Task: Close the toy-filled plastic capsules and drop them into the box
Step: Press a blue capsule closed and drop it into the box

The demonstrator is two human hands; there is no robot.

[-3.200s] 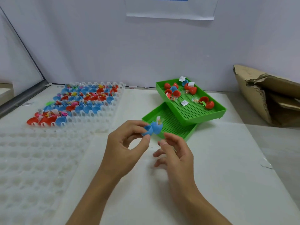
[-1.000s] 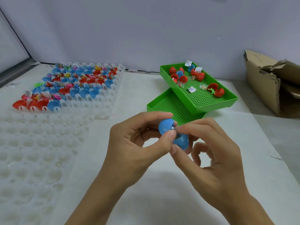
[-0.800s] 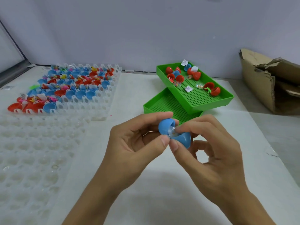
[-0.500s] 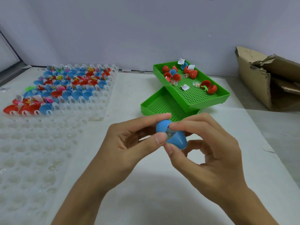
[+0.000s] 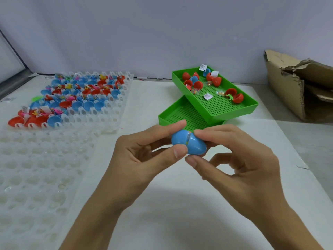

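Two hands, left hand and right hand, pinching blue capsule (nearly closed)

Blue egg-shaped capsule, halves nearly joined, narrow seam gap showing.

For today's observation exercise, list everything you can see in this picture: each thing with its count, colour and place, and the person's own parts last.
Capsule in hand: one, blue, nearly closed with a thin gap at the seam, held above the table.
Holder trays: at least two, clear plastic; the far left one holds many open red and blue capsule halves with toys, the near left one shows no capsules.
Green trays: two, stacked askew, centre right; the upper holds several red and blue capsules, toys and paper slips.
Cardboard box: one, brown, far right.
Table: one, white.
Wall: pale, behind.
Left hand: pinches the capsule's left half.
Right hand: pinches its right half.
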